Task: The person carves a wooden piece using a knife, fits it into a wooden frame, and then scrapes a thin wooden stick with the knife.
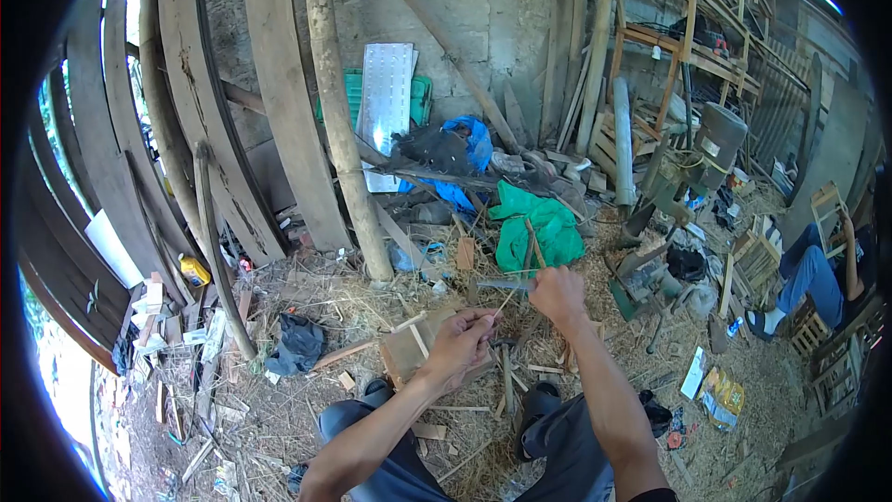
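My left hand (457,344) is closed at the centre, its fingers pinched on the lower end of a thin light stick (506,300). To its right, my right hand (557,293) is wrapped round the handle end of a knife (506,284), whose flat blade points left and crosses close to the stick. Whether blade and stick touch, I cannot tell. A wooden block (406,358) lies on the ground between my feet and just beyond, partly behind my left hand. Beyond my right hand lies a green plastic sheet (537,228).
Wood scraps and straw cover the ground (307,428). A wooden post (339,121) and leaning planks (279,84) stand at the left. A black bag (297,344) lies left of me. A seated person (813,284) holds a wooden frame at the far right.
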`<state>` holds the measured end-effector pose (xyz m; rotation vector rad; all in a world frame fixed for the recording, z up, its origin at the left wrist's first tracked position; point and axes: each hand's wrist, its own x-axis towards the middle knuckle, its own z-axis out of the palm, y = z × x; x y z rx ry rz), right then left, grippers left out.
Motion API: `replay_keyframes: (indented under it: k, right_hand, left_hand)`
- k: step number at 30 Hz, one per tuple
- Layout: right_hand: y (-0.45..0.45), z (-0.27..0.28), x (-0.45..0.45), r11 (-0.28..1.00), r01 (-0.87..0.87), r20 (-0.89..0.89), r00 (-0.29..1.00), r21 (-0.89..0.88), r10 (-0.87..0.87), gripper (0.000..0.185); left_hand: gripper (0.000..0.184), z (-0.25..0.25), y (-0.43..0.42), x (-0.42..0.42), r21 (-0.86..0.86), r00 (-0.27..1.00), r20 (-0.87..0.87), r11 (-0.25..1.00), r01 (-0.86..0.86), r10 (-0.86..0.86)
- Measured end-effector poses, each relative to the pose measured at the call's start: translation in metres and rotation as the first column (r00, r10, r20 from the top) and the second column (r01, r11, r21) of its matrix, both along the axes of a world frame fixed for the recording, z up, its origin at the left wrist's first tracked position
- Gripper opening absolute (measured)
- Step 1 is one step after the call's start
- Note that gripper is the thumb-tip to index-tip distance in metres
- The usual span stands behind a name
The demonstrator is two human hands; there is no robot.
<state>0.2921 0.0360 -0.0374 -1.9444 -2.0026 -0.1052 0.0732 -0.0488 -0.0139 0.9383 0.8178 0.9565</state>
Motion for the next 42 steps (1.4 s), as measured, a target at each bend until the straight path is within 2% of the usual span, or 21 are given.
replay_keyframes:
  k: [2, 3, 5, 6, 8, 9, 11, 12, 14, 16, 18, 22, 24, 26, 29, 32, 33, 37, 39, 41, 42]
  right_hand:
    - [0.009, -0.016, 0.04, 0.958, 0.261, -0.149, 0.949, -0.123, -0.278, 0.023]
    - [0.011, -0.018, 0.045, 0.959, 0.258, -0.171, 0.946, -0.116, -0.275, 0.023]
    - [0.0, -0.017, 0.062, 0.885, 0.449, -0.244, 0.851, -0.119, -0.465, 0.026]
    - [-0.007, -0.01, 0.059, 0.878, 0.464, -0.223, 0.849, -0.117, -0.479, 0.026]
    - [-0.012, 0.008, 0.016, 0.959, 0.278, -0.293, 0.922, 0.051, -0.252, 0.021]
    - [-0.017, 0.014, 0.002, 0.959, 0.277, -0.303, 0.92, 0.051, -0.25, 0.021]
    - [-0.031, 0.024, -0.02, 0.968, -0.016, -0.344, 0.933, 0.252, 0.105, 0.015]
    - [-0.038, 0.022, -0.032, 0.969, -0.01, -0.35, 0.931, 0.248, 0.099, 0.015]
    - [-0.045, 0.021, -0.047, 0.949, -0.183, -0.212, 0.947, 0.257, 0.24, 0.011]
    - [-0.049, 0.024, -0.052, 0.957, -0.193, -0.169, 0.958, 0.217, 0.231, 0.01]
    - [-0.048, 0.023, -0.054, 0.964, -0.2, -0.14, 0.964, 0.175, 0.226, 0.01]
    - [-0.035, 0.011, -0.044, 0.988, -0.116, -0.095, 0.988, 0.102, 0.125, 0.011]
    - [-0.03, 0.007, -0.039, 0.99, -0.096, -0.049, 0.994, 0.1, 0.101, 0.012]
    - [-0.026, 0.012, -0.034, 0.997, 0.032, -0.092, 0.995, 0.069, -0.026, 0.013]
    - [-0.027, 0.015, -0.023, 0.994, 0.048, -0.055, 0.998, 0.098, -0.043, 0.013]
    - [-0.041, 0.01, -0.036, 0.999, -0.05, -0.121, 0.991, -0.013, 0.048, 0.015]
    - [-0.05, 0.014, -0.044, 0.994, -0.11, -0.101, 0.989, -0.006, 0.108, 0.015]
    - [-0.046, 0.01, -0.047, 0.99, -0.136, -0.108, 0.984, 0.03, 0.139, 0.014]
    - [-0.031, 0.01, -0.032, 0.999, -0.004, -0.167, 0.986, -0.037, -0.002, 0.014]
    - [-0.016, 0.013, -0.004, 0.978, 0.208, -0.13, 0.969, -0.026, -0.21, 0.019]
    - [-0.012, 0.009, 0.011, 0.977, 0.211, -0.132, 0.968, -0.024, -0.212, 0.019]
  left_hand:
    - [0.027, 0.026, -0.019, -0.013, 0.044, 0.997, -0.078, 0.999, 0.012, -0.009]
    - [0.027, 0.027, -0.012, -0.025, 0.057, 0.995, -0.098, 0.998, 0.012, -0.007]
    - [0.03, 0.017, -0.003, -0.034, 0.071, 0.998, -0.057, 0.997, -0.019, 0.023]
    - [0.03, 0.014, -0.003, -0.025, 0.063, 0.999, -0.037, 0.998, -0.007, 0.009]
    - [0.032, 0.014, 0.0, -0.019, 0.23, 0.991, -0.11, 0.972, -0.044, 0.071]
    - [0.036, 0.011, -0.001, -0.017, 0.242, 0.992, -0.089, 0.968, -0.064, 0.088]
    - [0.035, 0.015, -0.001, -0.01, 0.242, 0.99, -0.097, 0.967, -0.077, 0.103]
    - [0.034, 0.015, -0.002, -0.008, 0.239, 0.989, -0.092, 0.967, -0.088, 0.113]
    - [0.033, 0.01, -0.002, -0.005, 0.202, 0.991, -0.11, 0.978, -0.057, 0.081]
    - [0.031, 0.005, -0.005, -0.001, 0.154, 0.99, -0.133, 0.987, -0.032, 0.053]
    - [0.028, 0.004, -0.011, 0.002, 0.16, 0.996, -0.052, 0.985, -0.068, 0.078]
    - [0.03, -0.004, -0.009, 0.002, 0.15, 0.997, -0.043, 0.987, -0.053, 0.061]
    - [0.029, -0.002, -0.011, 0.002, 0.177, 0.991, -0.082, 0.98, -0.093, 0.108]
    - [0.029, -0.005, -0.012, 0.0, 0.21, 0.988, -0.106, 0.974, -0.086, 0.11]
    - [0.03, -0.003, -0.014, 0.001, 0.245, 0.971, -0.201, 0.966, -0.082, 0.133]
    - [0.03, -0.011, -0.01, 0.004, 0.27, 0.946, -0.271, 0.957, -0.104, 0.179]
    - [0.03, -0.011, -0.01, 0.004, 0.29, 0.937, -0.284, 0.95, -0.115, 0.2]
    - [0.029, -0.005, -0.016, 0.007, 0.398, 0.869, -0.407, 0.911, -0.109, 0.282]
    - [0.028, -0.008, -0.013, 0.003, 0.238, 0.973, -0.186, 0.967, -0.088, 0.135]
    - [0.028, -0.005, -0.02, 0.003, 0.288, 0.971, -0.2, 0.955, -0.068, 0.129]
    - [0.028, -0.004, -0.022, 0.002, 0.335, 0.969, -0.218, 0.942, -0.034, 0.112]
